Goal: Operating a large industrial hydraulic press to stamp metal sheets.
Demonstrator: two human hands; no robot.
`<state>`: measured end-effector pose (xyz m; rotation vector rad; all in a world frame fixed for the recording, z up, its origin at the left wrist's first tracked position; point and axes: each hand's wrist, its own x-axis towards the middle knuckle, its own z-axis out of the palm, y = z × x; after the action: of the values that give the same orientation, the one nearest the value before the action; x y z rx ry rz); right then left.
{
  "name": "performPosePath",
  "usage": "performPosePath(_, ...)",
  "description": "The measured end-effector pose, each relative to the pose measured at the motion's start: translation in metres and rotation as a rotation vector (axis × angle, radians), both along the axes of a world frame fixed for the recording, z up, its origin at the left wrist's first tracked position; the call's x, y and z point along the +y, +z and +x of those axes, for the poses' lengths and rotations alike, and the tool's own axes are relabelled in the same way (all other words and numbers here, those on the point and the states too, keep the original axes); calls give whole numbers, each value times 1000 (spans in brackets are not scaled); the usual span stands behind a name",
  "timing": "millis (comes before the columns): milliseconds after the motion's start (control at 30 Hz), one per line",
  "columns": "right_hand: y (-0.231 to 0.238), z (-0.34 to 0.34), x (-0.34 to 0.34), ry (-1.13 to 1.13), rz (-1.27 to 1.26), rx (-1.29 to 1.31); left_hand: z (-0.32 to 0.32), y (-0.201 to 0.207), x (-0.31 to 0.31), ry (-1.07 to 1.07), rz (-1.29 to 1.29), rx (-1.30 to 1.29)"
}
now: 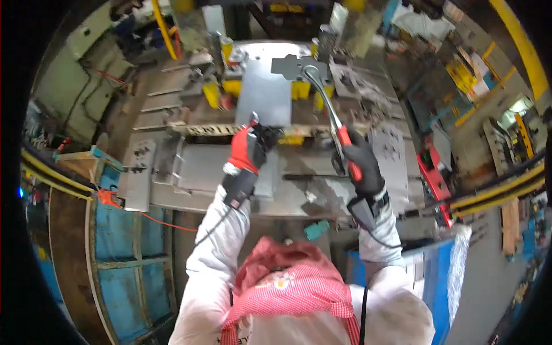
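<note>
My right hand point(365, 161), in a black glove, is wrapped around the red handles of long metal tongs point(329, 106). Their far jaws meet a flat, dark grey metal piece point(283, 68) with a notched outline, raised over the bench. My left hand point(250, 146), in a red and black glove, is closed at the near end of a long, smooth metal sheet point(264, 92). Its thumb lies over the sheet's edge; the dark fingers are partly hard to make out. The sheet reaches away from me between yellow blocks point(233, 87).
Below my hands is a metal worktable point(224, 204) with a flat plate point(207, 167) on it. A hole-marked strip point(141, 172) lies at left. A red bar point(434, 181) stands right, with yellow rails point(500, 187) beyond. A blue-panelled frame point(118, 236) stands lower left.
</note>
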<state>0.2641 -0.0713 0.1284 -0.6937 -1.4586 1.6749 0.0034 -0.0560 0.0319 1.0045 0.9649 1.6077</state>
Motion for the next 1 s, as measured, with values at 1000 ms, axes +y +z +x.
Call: performPosePath(1000,-120,91,-176,-266,-466,-50,-58,-114,183,181,164,411)
